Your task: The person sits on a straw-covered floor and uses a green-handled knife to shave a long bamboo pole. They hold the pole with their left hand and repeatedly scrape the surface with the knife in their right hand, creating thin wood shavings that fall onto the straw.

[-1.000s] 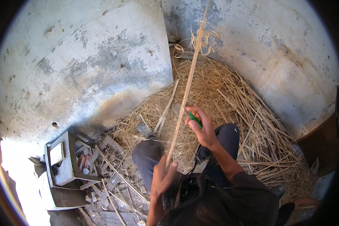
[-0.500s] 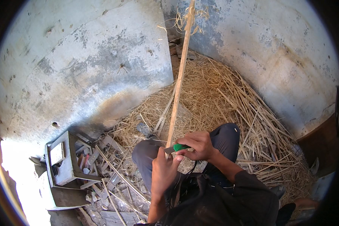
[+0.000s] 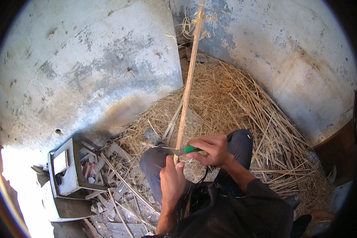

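A long, pale wooden strip (image 3: 188, 85) runs from between my knees up toward the corner, with curled shavings (image 3: 198, 24) clinging near its far end. My left hand (image 3: 173, 178) is closed around the strip's near end, thumb alongside it. Just beyond those fingers, a green-handled knife (image 3: 192, 149) lies across the strip, its short blade touching the wood. My right hand (image 3: 211, 150) grips the knife's handle from the right, fingers wrapped over it.
Straw-like shavings and thin strips (image 3: 273, 139) heap along the right wall. At left, an upturned pale plastic stool (image 3: 71, 172) holds scraps. Wood offcuts and sticks (image 3: 125, 182) litter the floor beside my left knee. Worn painted walls (image 3: 119, 51) meet ahead.
The knife has slid slightly up the strip, away from my left hand, and its blade shows more plainly. My right hand has risen with it; my left hand has dropped a little.
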`<state>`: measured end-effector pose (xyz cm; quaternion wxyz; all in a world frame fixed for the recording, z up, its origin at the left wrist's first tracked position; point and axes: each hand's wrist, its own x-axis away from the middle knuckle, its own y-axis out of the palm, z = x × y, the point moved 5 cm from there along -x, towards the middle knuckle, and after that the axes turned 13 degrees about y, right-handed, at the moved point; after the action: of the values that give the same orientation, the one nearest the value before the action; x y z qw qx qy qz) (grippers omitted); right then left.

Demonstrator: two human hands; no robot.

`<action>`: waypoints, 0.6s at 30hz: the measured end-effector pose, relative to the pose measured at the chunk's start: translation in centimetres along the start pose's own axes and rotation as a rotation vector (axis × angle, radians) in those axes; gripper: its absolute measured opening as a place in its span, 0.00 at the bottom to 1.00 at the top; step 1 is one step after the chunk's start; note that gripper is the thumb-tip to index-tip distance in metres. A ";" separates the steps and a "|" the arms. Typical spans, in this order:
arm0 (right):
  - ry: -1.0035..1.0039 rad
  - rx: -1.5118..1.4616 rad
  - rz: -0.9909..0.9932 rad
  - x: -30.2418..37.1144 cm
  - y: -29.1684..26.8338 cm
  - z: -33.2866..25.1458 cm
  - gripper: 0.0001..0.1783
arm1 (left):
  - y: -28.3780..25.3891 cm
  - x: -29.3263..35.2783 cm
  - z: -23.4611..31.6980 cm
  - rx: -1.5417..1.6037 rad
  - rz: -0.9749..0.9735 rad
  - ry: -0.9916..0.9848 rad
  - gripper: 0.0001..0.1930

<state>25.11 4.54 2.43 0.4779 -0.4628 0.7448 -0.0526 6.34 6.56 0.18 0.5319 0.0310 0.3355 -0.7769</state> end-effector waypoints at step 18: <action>0.398 -0.106 0.300 -1.9 -5.1 9.2 0.17 | 0.9 4.0 -0.7 0.058 -0.106 -0.172 0.11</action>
<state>35.57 6.34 1.40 0.2994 -0.3521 0.8862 -0.0321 5.13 3.51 -2.45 0.5155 -0.0381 0.2672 -0.8133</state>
